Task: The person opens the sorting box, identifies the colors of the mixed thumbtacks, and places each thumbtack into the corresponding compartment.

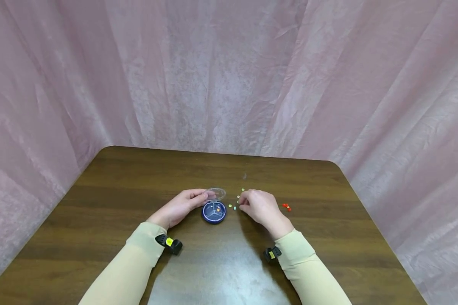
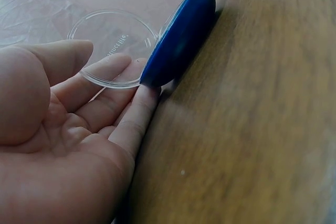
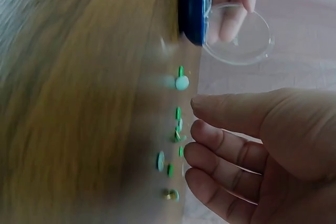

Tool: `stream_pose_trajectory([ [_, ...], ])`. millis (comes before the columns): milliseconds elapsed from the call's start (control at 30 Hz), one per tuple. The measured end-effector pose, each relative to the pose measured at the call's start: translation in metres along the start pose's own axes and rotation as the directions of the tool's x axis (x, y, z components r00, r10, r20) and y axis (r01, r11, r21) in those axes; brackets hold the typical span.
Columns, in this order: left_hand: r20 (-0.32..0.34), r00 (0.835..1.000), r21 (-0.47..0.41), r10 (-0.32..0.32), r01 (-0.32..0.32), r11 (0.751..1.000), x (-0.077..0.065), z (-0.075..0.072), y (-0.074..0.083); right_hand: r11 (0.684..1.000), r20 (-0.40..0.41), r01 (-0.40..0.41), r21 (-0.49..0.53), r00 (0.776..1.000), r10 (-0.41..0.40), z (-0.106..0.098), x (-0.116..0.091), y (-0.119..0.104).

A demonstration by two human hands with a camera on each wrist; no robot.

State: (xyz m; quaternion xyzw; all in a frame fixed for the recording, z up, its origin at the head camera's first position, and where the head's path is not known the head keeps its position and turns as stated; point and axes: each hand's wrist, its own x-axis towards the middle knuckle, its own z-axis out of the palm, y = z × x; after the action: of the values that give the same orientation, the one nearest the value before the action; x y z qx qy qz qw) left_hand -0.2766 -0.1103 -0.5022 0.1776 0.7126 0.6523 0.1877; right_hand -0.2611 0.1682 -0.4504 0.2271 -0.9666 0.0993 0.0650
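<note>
A round blue pill case [image 1: 214, 221] lies on the table with its clear lid [image 1: 218, 193] raised. Dividers split it into three compartments, and a small orange pill [image 1: 218, 210] sits in the right one. My left hand [image 1: 180, 206] holds the lid's edge, thumb in front and fingers behind, as the left wrist view shows; one finger touches the blue base [image 2: 181, 38]. Right of the case, my right hand [image 1: 260, 205] hovers beside several small pale green and yellowish tablets [image 3: 181, 82]. Its thumb and fingers are bent and apart, with nothing visible between them.
Several red-orange pills [image 1: 286, 206] lie in a small group to the right of my right hand. The brown wooden table [image 1: 156, 169] has rounded far corners. Behind it hangs a pink curtain [image 1: 221, 84].
</note>
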Motion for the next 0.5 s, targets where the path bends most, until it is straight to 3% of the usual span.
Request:
stream_pose_trajectory([
  [500, -0.004, 1.0, 0.001, 0.0, 0.0, 1.0, -0.002, -0.002, 0.002, 0.998, 0.029, 0.054, -0.013, 0.998, -0.053, 0.008, 0.011, -0.013],
])
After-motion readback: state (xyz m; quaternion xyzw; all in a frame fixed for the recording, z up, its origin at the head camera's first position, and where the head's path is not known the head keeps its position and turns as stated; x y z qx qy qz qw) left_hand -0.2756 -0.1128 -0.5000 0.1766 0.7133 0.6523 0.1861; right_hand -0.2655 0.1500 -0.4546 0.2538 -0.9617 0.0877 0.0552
